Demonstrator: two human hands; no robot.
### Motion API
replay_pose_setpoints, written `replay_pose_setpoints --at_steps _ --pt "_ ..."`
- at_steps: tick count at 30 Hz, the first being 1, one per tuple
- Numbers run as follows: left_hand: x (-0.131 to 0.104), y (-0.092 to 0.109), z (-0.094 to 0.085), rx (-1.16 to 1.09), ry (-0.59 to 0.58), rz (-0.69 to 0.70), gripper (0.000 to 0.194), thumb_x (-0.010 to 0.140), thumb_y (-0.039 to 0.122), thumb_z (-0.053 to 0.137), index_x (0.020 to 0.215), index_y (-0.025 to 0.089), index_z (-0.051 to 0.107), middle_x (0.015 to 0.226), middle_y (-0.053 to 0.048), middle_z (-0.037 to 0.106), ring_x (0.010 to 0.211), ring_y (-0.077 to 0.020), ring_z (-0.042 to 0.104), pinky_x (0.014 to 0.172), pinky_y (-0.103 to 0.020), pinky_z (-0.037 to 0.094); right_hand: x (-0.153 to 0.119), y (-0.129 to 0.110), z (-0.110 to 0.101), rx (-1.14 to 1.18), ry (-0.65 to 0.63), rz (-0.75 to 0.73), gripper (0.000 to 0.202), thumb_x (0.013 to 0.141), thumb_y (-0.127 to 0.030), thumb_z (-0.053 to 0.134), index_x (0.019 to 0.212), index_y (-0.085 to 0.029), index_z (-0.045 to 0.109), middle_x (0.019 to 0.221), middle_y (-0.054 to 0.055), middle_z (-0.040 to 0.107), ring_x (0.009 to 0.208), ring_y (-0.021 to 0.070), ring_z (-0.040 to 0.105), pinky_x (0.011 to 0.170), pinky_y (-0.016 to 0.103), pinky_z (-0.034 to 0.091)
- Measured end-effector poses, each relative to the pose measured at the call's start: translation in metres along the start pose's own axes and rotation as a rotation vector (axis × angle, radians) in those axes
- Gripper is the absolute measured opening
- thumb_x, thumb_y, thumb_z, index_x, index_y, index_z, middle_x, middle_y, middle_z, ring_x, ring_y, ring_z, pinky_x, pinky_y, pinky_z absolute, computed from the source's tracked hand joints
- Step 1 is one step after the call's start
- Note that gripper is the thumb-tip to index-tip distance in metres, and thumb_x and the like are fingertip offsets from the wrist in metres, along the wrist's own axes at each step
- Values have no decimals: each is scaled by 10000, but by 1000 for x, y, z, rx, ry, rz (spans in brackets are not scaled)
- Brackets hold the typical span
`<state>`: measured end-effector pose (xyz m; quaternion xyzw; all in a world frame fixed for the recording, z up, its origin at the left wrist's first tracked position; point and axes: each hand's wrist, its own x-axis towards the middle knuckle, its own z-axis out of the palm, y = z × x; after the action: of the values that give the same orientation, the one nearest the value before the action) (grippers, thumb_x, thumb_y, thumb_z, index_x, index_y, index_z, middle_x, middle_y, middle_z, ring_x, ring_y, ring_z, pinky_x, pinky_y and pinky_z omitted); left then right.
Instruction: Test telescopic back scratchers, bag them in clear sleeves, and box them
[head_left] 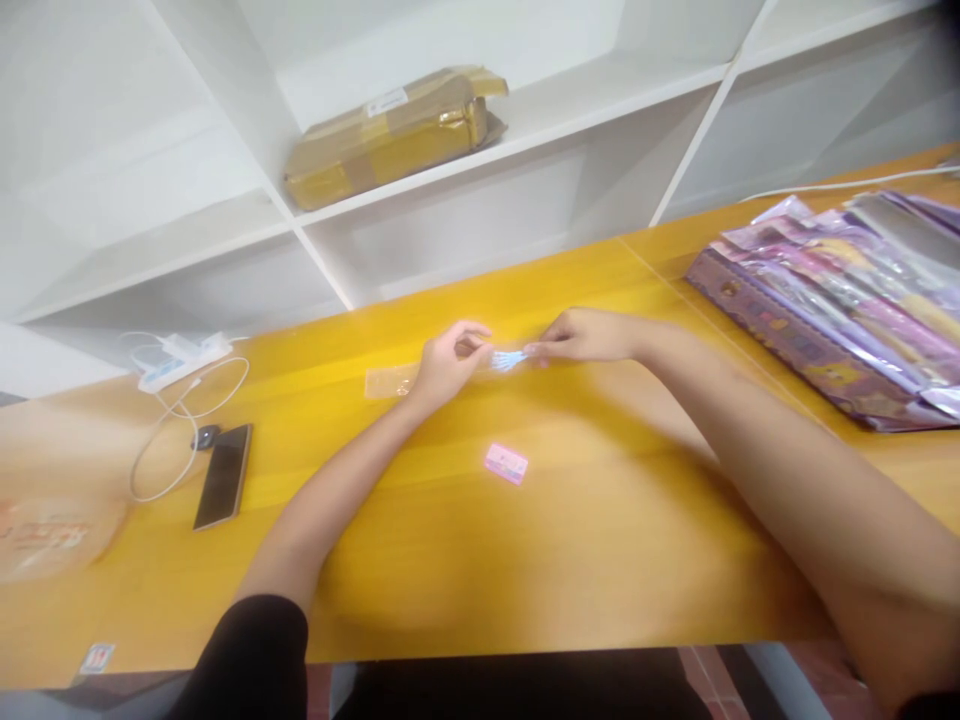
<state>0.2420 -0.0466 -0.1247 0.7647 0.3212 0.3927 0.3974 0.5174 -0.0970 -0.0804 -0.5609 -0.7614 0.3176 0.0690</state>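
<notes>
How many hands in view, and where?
2. Bare left hand, at the long clear plastic strip; bare right hand, at the right end of the small pale-blue item between them. Neither hand is hidden; no others show.

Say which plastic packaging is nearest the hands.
The narrow clear strip at the left hand and right hand; the printed bag and purple packs lie farther off.

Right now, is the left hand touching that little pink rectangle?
Apart. The head view shows bare tabletop between the left hand and the pink rectangle.
</notes>
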Motion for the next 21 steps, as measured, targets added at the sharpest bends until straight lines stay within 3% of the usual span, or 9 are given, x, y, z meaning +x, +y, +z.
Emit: replay_pose_setpoints --at_steps 3,6,10,12,15,19,21 --pt "-3 12 1 43 -21 3 168 916 259 795 1075 229 751 909 -8 784 855 -146 748 877 -297 585 -4 -13 0 -71 49 -11 715 944 -808 535 1142 -182 817 830 64 751 695 195 609 668 303 389" --pt "-9 22 5 45 -40 8 152 926 253 788 1069 229 743 901 -7 785 833 -141 746 851 -294 590 -8 -31 3 -114 103 23 786 971 -713 593 1525 -156 622 900 86 787 774 241 690 698 302 432" --pt "-14 30 11 54 -46 42 138 945 219 757 1077 229 718 926 -14 782 858 -144 751 835 -290 592 -12 -52 8 -158 160 66 899 996 -680 614 1663 -102 444 1052 145 805 919 292 740 753 321 471" --pt "-14 31 12 49 -10 58 133 949 210 748 1071 230 699 952 -19 771 881 -146 744 830 -286 587 -15 -57 9 -192 216 67 936 995 -704 615 1679 -96 420 1123 173 796 973 316 744 783 341 487" --pt "-10 29 10 -5 80 66 138 968 234 735 1087 227 663 1013 -36 745 912 -146 724 829 -280 580 -22 -55 4 -296 319 99 925 993 -773 571 1638 -113 495 1055 181 790 996 369 734 809 390 491" --pt "-4 26 7 -129 219 49 171 982 246 718 1125 226 627 1018 -43 706 930 -145 702 831 -272 580 -36 -31 -15 -307 501 130 729 968 -810 595 1315 -186 745 870 150 741 977 392 706 847 447 488" --pt "-1 24 6 -160 269 54 178 986 254 717 1129 229 614 1003 -41 693 944 -149 696 835 -269 582 -44 -18 -27 -244 617 75 590 964 -781 637 1106 -227 781 801 125 699 938 366 687 833 441 489"
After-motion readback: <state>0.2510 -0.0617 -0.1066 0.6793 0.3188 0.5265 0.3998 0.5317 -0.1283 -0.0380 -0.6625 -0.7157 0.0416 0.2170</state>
